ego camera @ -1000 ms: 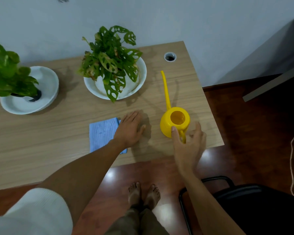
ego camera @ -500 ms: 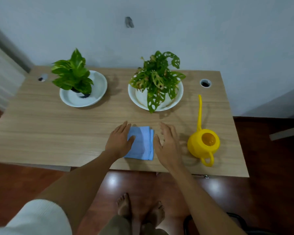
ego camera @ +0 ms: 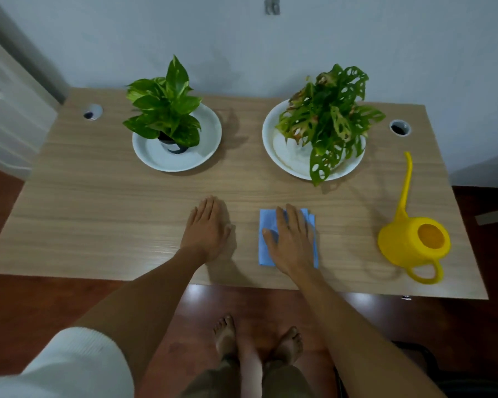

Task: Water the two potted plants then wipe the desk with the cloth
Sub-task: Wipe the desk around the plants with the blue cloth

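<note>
Wiping the desk (ego camera: 98, 225) well means long strokes from the back edge, passing around the two potted plants (ego camera: 167, 110) and the watering can (ego camera: 411, 242). Your right hand (ego camera: 292, 242) lies flat and spread on the folded blue cloth (ego camera: 266, 222) near the front edge; your left hand (ego camera: 207, 228) rests flat beside it, fingers together, so keep even pressure.

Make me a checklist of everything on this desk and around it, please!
Surface: wooden desk, with a round hole at its far left and another hole at far right.
Job's things: left plant and right plant, each on a white dish; yellow watering can standing near the right edge; blue cloth, folded, near the front.
Clutter: nothing seen.
Hands: left hand flat on the bare desk; right hand flat on the cloth.
Cables: nothing seen.
Surroundings: white wall, dark red floor, bare feet, black chair at bottom right.
</note>
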The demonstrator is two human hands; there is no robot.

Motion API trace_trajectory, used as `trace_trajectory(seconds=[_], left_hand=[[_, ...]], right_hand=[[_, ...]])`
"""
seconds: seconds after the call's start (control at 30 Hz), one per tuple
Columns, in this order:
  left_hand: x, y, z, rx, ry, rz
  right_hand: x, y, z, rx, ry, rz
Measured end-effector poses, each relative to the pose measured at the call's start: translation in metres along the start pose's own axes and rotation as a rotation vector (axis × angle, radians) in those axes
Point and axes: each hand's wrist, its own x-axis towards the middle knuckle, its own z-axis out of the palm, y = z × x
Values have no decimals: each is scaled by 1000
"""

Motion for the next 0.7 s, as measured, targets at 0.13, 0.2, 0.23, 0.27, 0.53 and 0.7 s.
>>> trace_trajectory(seconds=[0.13, 0.2, 0.23, 0.27, 0.53, 0.7], left_hand=[[10, -18, 7, 6, 37, 42], [12, -22, 13, -10, 49, 50], [12, -23, 15, -9, 68, 50], [13, -24, 18, 0, 91, 52], [16, -24, 26, 55, 149, 77], [18, -27, 27, 72, 149, 69]], right_hand=[[-3, 6, 33, -174, 75, 16], [-6, 10, 40, -215, 83, -1], [-7, 12, 42, -230, 88, -11], [-6, 14, 41, -242, 100, -17], [42, 53, 17, -171, 179, 245], [70, 33, 21, -180, 235, 388]])
